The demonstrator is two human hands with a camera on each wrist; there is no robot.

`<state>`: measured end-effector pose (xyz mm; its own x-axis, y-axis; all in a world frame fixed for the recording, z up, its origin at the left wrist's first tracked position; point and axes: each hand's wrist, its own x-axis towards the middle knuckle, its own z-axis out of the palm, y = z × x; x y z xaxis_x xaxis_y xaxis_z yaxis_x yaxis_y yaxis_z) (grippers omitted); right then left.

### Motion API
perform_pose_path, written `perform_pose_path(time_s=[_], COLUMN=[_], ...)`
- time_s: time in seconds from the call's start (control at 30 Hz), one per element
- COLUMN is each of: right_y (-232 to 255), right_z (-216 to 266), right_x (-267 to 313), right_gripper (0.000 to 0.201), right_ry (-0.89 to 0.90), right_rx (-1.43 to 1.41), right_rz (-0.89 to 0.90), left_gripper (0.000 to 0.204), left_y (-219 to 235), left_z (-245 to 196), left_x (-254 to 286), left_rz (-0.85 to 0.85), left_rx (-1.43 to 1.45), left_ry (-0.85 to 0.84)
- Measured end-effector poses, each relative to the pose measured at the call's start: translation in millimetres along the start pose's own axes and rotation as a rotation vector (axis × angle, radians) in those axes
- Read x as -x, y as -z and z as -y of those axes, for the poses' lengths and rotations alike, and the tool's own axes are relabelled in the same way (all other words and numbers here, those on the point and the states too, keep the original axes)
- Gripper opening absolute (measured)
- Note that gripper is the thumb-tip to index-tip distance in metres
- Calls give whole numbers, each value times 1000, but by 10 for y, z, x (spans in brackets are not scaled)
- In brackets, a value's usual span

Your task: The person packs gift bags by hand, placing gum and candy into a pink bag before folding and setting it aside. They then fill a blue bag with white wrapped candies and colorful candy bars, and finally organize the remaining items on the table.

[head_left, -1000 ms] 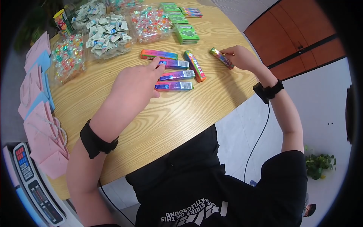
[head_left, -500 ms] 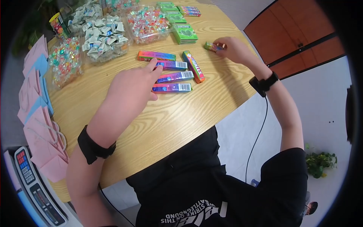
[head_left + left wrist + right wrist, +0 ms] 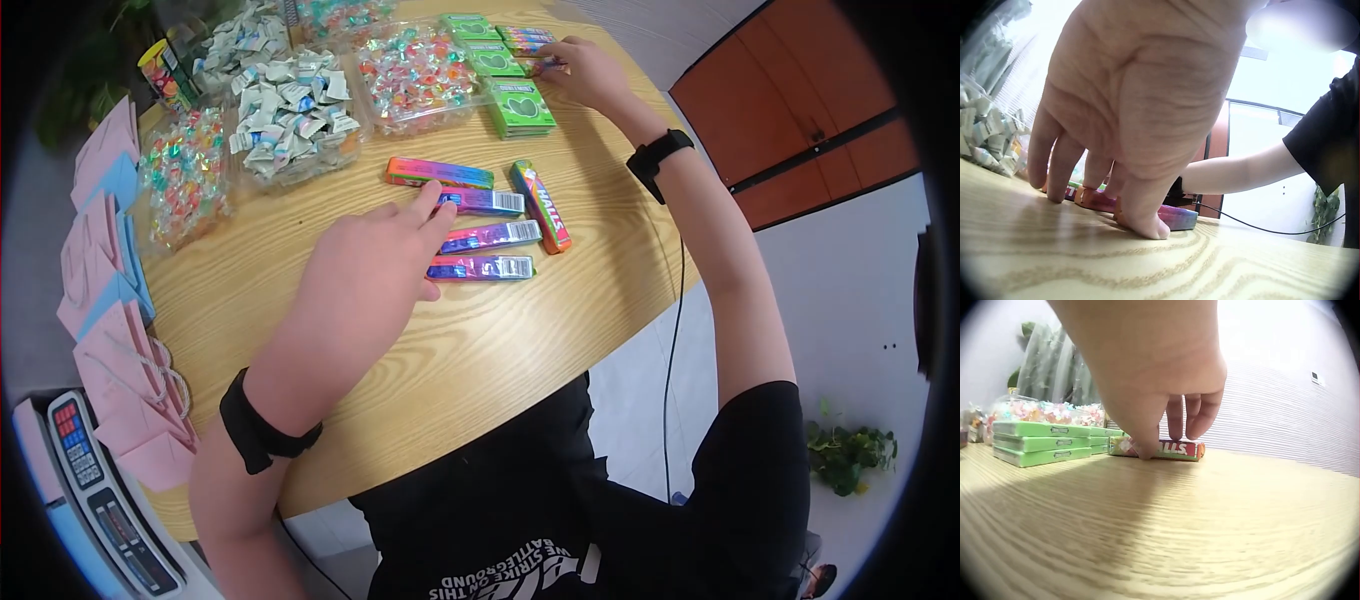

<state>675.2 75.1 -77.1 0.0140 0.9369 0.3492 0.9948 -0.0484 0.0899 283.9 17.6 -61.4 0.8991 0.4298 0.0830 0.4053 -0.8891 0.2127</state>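
Note:
Several pink-purple candy sticks (image 3: 490,236) lie side by side on the table, barcodes up. My left hand (image 3: 365,265) rests over their left ends, fingers spread; in the left wrist view the left hand (image 3: 1141,100) has its fingertips down at the sticks and the wood. A Halls stick (image 3: 541,207) lies slanted at their right. At the table's far side my right hand (image 3: 590,78) pinches another Halls stick, beside similar sticks (image 3: 524,38) and green boxes (image 3: 520,106). In the right wrist view that Halls stick (image 3: 1179,449) lies on the table between thumb and fingers.
Clear tubs of wrapped candies (image 3: 415,75) and white packets (image 3: 295,120) stand at the back left. Pink and blue paper bags (image 3: 130,370) line the left edge, with a scale (image 3: 115,500) beyond them. A cable hangs past the table's right edge (image 3: 640,345).
My right hand has carried its stick from the right part of the table to the far side, by the similar sticks. My left hand has stayed over the row.

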Motion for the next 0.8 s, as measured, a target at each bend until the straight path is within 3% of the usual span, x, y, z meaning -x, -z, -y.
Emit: perform_pose_path(time_s=[0.1, 0.27, 0.47, 0.57, 0.7, 0.8], right_y=[-84, -55, 37, 9, 17, 44], right_z=[-157, -259, -312, -303, -309, -241], right_x=[15, 104, 150, 132, 87, 11], right_gripper=[24, 29, 29, 29, 28, 32], right_ry=[-6, -92, -40, -139, -62, -145], right_rx=[6, -18, -30, -25, 48, 30], right_rz=[-65, 23, 82, -24, -25, 81], left_gripper=[71, 70, 71, 72, 71, 71], left_y=[8, 3, 25, 28, 32, 41], left_z=[-2, -6, -14, -17, -11, -18], left_x=[-10, -15, -13, -16, -16, -18], left_rz=[7, -7, -14, -19, -20, -14], left_rx=[-1, 7, 38, 60, 59, 59], left_ry=[5, 4, 3, 3, -6, 0])
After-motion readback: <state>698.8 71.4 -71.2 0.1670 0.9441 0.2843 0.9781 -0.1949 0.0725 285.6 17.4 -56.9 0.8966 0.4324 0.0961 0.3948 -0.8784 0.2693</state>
